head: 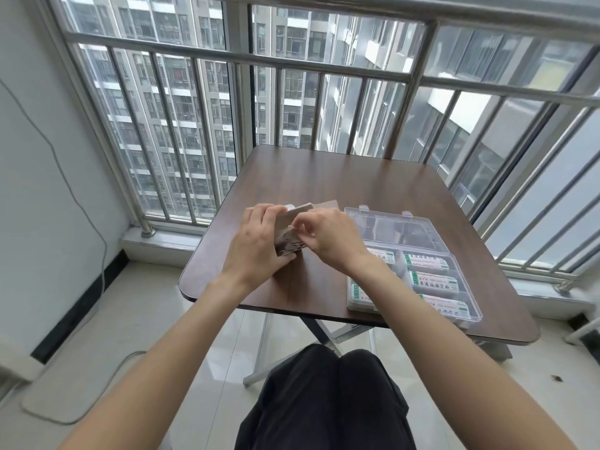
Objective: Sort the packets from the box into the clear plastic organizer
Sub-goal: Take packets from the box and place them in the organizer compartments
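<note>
I see the left hand [256,241] with its fingers wrapped around a small cardboard box [292,233], held up over the middle of the brown bench [324,177]. The right hand [331,238] has its fingers curled at the box's open end, pinching something I cannot make out. Just right lies the clear plastic organizer [467,315], lid open, green-and-white packets [433,280] in its near compartments.

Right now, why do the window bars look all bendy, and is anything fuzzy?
Head view: the wide lens bows the window bars near the edges; daylight glares off the clear organizer's lid; the box between the left hand and right hand looks slightly blurred.
</note>
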A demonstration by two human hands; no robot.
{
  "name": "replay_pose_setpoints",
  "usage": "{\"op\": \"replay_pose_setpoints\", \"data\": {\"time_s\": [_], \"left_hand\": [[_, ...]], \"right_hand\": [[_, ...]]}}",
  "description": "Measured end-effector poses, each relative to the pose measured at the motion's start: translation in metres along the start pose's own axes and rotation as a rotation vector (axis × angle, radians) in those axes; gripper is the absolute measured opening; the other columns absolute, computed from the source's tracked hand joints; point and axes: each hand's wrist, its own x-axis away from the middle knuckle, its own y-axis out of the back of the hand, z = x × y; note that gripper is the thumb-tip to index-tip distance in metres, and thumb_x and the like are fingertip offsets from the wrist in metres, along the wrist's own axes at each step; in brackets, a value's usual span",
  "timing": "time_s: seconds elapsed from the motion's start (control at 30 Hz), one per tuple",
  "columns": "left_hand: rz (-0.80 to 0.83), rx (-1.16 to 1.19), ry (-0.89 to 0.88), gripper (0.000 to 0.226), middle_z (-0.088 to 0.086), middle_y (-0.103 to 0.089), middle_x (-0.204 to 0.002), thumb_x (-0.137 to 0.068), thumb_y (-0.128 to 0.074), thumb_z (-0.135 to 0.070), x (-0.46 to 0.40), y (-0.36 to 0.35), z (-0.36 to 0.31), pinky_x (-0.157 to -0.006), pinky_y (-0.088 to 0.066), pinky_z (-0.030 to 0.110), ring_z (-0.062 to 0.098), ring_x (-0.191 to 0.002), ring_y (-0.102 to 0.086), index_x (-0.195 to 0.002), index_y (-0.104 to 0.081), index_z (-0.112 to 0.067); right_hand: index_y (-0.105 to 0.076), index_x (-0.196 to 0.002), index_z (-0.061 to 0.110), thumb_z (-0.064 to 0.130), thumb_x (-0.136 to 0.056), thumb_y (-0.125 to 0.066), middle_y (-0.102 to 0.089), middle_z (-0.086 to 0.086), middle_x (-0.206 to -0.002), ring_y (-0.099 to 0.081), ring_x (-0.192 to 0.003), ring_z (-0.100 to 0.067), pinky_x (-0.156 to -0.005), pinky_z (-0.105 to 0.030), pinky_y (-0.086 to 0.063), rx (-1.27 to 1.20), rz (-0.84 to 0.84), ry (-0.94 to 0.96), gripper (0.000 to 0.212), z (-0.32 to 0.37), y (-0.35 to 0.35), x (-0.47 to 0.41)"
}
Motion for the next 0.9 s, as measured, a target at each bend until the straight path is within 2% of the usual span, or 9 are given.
{"op": "replay_pose_setpoints", "data": {"time_s": [0.13, 0.27, 0.37, 0.5, 0.63, 0.73, 0.77, 0.83, 0.9], "left_hand": [[0.001, 0.008, -0.003, 0.076, 0.007, -0.053, -0.116, -0.058, -0.083, -0.021, 0.001, -0.001, -0.002, -0.086, -0.043, 0.031, 0.024, -0.109, -0.044, -0.125, -0.051, -0.01], [0.003, 0.02, -0.018, 0.076, 0.007, -0.053, -0.117, -0.057, -0.083, -0.018, 0.003, -0.003, -0.002, -0.088, -0.034, 0.023, 0.023, -0.107, -0.041, -0.125, -0.051, -0.01], [0.013, 0.019, -0.014, 0.076, 0.006, -0.052, -0.118, -0.057, -0.084, -0.021, 0.003, -0.002, -0.001, -0.088, -0.036, 0.025, 0.024, -0.109, -0.042, -0.125, -0.05, -0.011], [0.006, 0.022, -0.02, 0.077, 0.006, -0.052, -0.118, -0.057, -0.084, -0.022, 0.004, -0.002, -0.001, -0.087, -0.042, 0.032, 0.024, -0.108, -0.043, -0.125, -0.051, -0.011], [0.012, 0.025, -0.011, 0.076, 0.006, -0.052, -0.118, -0.058, -0.084, -0.022, 0.003, -0.001, 0.0, -0.084, -0.045, 0.034, 0.025, -0.109, -0.043, -0.125, -0.051, -0.012], [0.02, 0.021, -0.02, 0.077, 0.006, -0.052, -0.118, -0.057, -0.085, -0.022, 0.002, -0.001, 0.001, -0.084, -0.044, 0.033, 0.024, -0.108, -0.042, -0.125, -0.05, -0.012], [0.018, 0.021, -0.025, 0.077, 0.006, -0.052, -0.118, -0.057, -0.085, -0.021, 0.003, -0.002, 0.001, -0.084, -0.042, 0.031, 0.023, -0.108, -0.041, -0.125, -0.05, -0.012], [0.011, 0.023, -0.039, 0.077, 0.008, -0.052, -0.116, -0.056, -0.084, -0.02, 0.003, -0.002, 0.001, -0.085, -0.037, 0.025, 0.021, -0.106, -0.038, -0.125, -0.05, -0.011], [0.007, 0.024, -0.052, 0.078, 0.009, -0.053, -0.116, -0.055, -0.085, -0.019, 0.004, -0.002, 0.002, -0.086, -0.033, 0.025, 0.02, -0.104, -0.037, -0.124, -0.051, -0.01]], "right_hand": [[-0.069, -0.096, 0.019, 0.028, -0.083, -0.064, -0.069, -0.002, -0.095, -0.059, -0.095, -0.024, -0.066, -0.028, -0.037, 0.038, 0.139, -0.005, 0.017, 0.008, 0.001, -0.005], [-0.069, -0.094, 0.019, 0.028, -0.081, -0.067, -0.067, -0.002, -0.098, -0.057, -0.098, -0.023, -0.064, -0.025, -0.031, 0.07, 0.212, -0.031, 0.015, 0.014, 0.003, -0.009], [-0.067, -0.072, 0.021, 0.023, -0.081, -0.066, -0.056, -0.006, -0.079, -0.057, -0.089, -0.027, -0.056, -0.027, -0.027, 0.044, 0.2, -0.084, 0.01, 0.013, 0.005, -0.01], [-0.065, -0.075, 0.013, 0.023, -0.08, -0.064, -0.047, -0.002, -0.072, -0.055, -0.083, -0.028, -0.059, -0.028, -0.03, 0.095, 0.17, -0.094, 0.012, 0.01, 0.003, -0.008], [-0.071, -0.084, 0.023, 0.032, -0.081, -0.068, -0.066, -0.001, -0.089, -0.058, -0.09, -0.022, -0.063, -0.025, -0.033, 0.064, 0.232, -0.05, 0.009, 0.01, 0.004, -0.01], [-0.071, -0.085, 0.025, 0.034, -0.079, -0.072, -0.063, 0.0, -0.088, -0.054, -0.084, -0.019, -0.061, -0.025, -0.034, 0.043, 0.302, -0.039, 0.011, 0.009, 0.007, -0.015], [-0.068, -0.077, 0.025, 0.033, -0.079, -0.072, -0.059, 0.0, -0.083, -0.051, -0.08, -0.019, -0.059, -0.026, -0.032, 0.064, 0.312, -0.035, 0.01, 0.008, 0.008, -0.015], [-0.051, -0.057, 0.023, 0.029, -0.081, -0.068, -0.052, 0.001, -0.075, -0.046, -0.074, -0.02, -0.053, -0.027, -0.027, 0.111, 0.304, -0.059, 0.03, 0.009, 0.007, -0.015], [-0.04, -0.052, 0.021, 0.027, -0.081, -0.066, -0.049, -0.001, -0.071, -0.043, -0.072, -0.022, -0.057, -0.027, -0.028, 0.108, 0.288, -0.096, 0.039, 0.009, 0.007, -0.015]]}}
